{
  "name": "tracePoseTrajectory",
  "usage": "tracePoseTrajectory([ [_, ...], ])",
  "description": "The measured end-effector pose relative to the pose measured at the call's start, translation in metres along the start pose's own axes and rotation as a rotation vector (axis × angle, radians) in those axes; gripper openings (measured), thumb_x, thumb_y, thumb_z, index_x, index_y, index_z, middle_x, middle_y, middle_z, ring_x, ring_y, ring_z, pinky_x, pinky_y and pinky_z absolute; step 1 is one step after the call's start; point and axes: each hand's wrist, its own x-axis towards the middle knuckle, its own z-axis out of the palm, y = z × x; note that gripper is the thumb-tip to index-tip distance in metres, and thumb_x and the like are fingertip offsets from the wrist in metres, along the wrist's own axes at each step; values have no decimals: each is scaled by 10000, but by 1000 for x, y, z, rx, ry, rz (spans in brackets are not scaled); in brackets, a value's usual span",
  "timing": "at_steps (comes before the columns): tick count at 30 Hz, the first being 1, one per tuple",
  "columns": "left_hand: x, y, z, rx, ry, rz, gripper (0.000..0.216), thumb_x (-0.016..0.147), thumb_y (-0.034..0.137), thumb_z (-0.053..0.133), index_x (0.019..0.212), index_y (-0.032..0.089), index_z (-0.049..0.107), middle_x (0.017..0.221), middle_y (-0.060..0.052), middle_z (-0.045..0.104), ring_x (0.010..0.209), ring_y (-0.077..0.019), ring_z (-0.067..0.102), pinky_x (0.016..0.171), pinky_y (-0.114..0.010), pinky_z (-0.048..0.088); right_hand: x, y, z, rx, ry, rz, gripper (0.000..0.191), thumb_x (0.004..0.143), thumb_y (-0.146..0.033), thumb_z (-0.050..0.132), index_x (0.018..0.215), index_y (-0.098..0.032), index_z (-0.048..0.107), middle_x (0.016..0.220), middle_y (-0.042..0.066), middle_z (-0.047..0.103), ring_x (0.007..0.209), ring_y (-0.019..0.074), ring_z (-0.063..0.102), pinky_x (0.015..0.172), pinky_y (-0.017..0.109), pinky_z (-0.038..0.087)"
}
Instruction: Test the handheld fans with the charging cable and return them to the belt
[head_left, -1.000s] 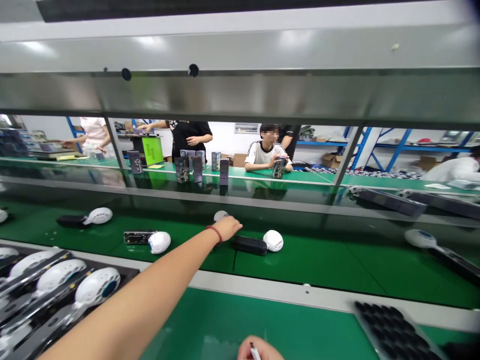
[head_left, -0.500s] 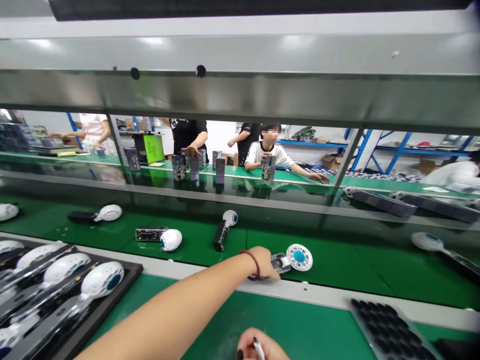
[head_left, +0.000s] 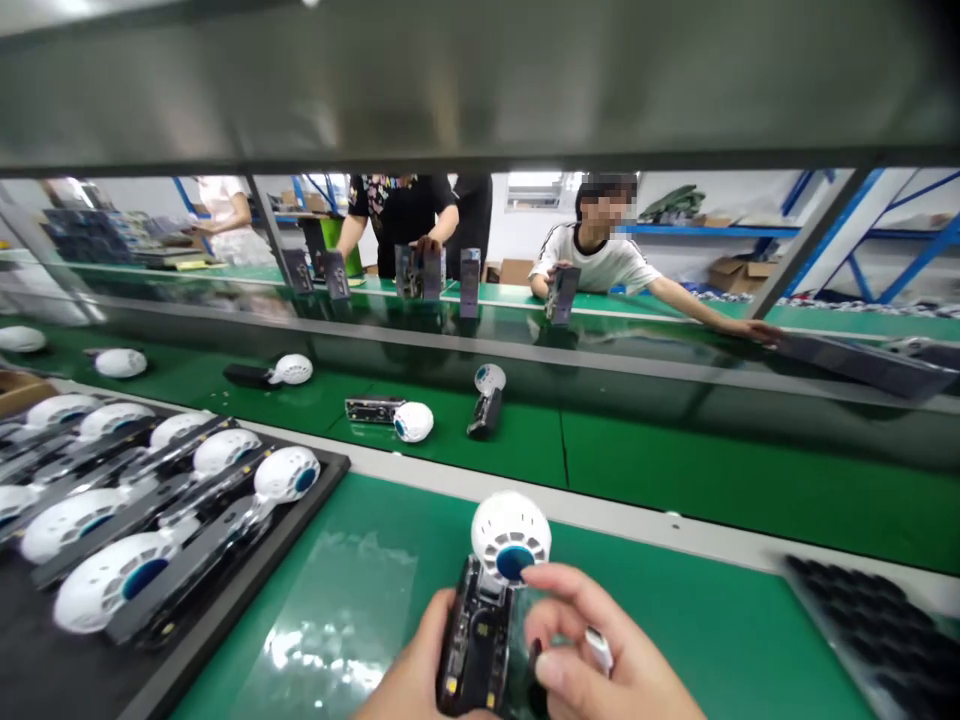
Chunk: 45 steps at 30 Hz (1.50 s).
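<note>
Both my hands hold a small handheld fan (head_left: 501, 580) low in the middle, over the green mat. Its round white head with a blue centre points away from me and its black open handle shows circuitry. My left hand (head_left: 409, 675) grips the handle from the left. My right hand (head_left: 600, 660) closes on it from the right, with a small white piece tucked between its fingers. On the green belt (head_left: 675, 470) beyond lie three more fans (head_left: 412, 420), (head_left: 487, 395), (head_left: 281, 372).
A black tray (head_left: 330, 470) at the left carries several white fans in rows. A dark tray (head_left: 870, 620) of small parts sits at the right. A steel shelf (head_left: 480, 80) runs overhead. Across the belt, people handle small boxes (head_left: 420, 272) on another green table.
My left hand took a fan off the belt and drew it back to me. My right hand has now joined it on the handle. The view has tipped downward.
</note>
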Motion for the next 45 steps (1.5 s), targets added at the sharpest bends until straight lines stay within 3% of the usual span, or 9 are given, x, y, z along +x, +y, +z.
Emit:
tracePoseTrajectory([
  [4, -5, -8, 2, 30, 5, 6, 604, 569, 86, 555, 1104, 224, 310, 961, -24, 529, 834, -183, 519, 724, -283, 409, -3, -16, 26, -194, 174, 27, 286, 593, -372, 711, 780, -210, 568, 751, -29, 528, 336, -12, 265, 334, 194, 86],
  [10, -7, -7, -2, 108, -35, 57, 643, 607, 181, 601, 1162, 215, 278, 998, -55, 528, 858, -205, 509, 761, -304, 409, 7, -22, 33, -312, 325, 23, 187, 617, -330, 620, 725, -203, 535, 586, -52, 493, 326, 16, 280, 316, 161, 226],
  [13, -9, -6, -1, 119, -26, 34, 631, 614, 165, 584, 1157, 222, 267, 1011, -53, 520, 884, -208, 509, 776, -298, 408, 8, -16, 30, -677, 295, -50, 34, 649, -207, 555, 674, -219, 576, 590, -31, 537, 426, 81, 435, 406, 190, 364],
  [16, -9, -4, 1, 133, -21, -53, 588, 594, 108, 541, 1111, 234, 290, 916, -20, 531, 837, -199, 522, 714, -275, 427, 6, -9, 26, -988, 215, -147, 157, 661, -119, 505, 674, -243, 601, 696, -17, 604, 634, 134, 555, 587, 215, 431],
  [18, -9, -3, 2, 124, 9, -62, 548, 583, 87, 520, 1069, 236, 314, 870, -2, 521, 798, -179, 514, 684, -256, 426, 6, -5, 24, -1073, 185, -142, 189, 666, -106, 488, 708, -250, 603, 724, -22, 616, 656, 130, 570, 593, 199, 434],
  [33, -10, 1, 6, 62, 50, -91, 482, 569, 67, 494, 1003, 217, 346, 790, 14, 498, 725, -161, 508, 624, -245, 410, 6, 4, 20, -1226, 184, -233, 172, 662, -120, 504, 709, -257, 596, 691, -37, 627, 583, 121, 591, 509, 186, 422],
  [42, -9, 5, 9, 13, 45, -67, 469, 557, 47, 455, 987, 203, 350, 731, 38, 472, 668, -125, 476, 591, -230, 382, 1, 12, 28, -1230, 367, -268, 158, 698, -209, 419, 672, -296, 548, 655, -94, 608, 553, 92, 572, 492, 170, 400],
  [45, -7, 3, 8, 13, 36, -54, 489, 570, 47, 467, 1017, 204, 343, 779, 25, 477, 694, -131, 475, 615, -244, 396, 0, 15, 29, -1233, 368, -289, 159, 710, -224, 397, 680, -297, 535, 663, -98, 599, 553, 88, 569, 490, 169, 402],
])
